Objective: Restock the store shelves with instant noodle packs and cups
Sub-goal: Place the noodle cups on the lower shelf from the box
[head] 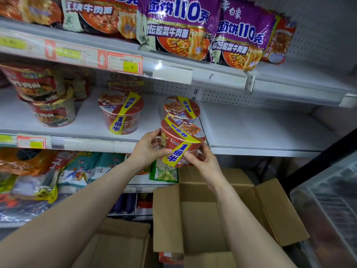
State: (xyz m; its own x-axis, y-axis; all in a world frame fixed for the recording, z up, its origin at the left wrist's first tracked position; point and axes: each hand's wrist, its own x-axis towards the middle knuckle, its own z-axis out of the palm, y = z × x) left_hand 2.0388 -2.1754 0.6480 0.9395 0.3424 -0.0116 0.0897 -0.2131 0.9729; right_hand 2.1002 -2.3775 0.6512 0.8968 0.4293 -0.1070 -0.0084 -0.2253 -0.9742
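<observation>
Fingers (154, 134) of the left hand (147, 149) and right hand (205, 164) curl around a red noodle cup (179, 141), holding it tilted at the front edge of the middle shelf (251, 130), just before a second cup (181, 109). An open box (201, 213) sits below.

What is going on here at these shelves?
A person is restocking instant noodles. The left hand and the right hand together hold a red round noodle bowl with a yellow band, tilted, just in front of the edge of the white metal middle shelf. It is not yet set down. Two matching bowls stand on that shelf, one directly behind the held bowl. An open brown cardboard box sits below.
</observation>
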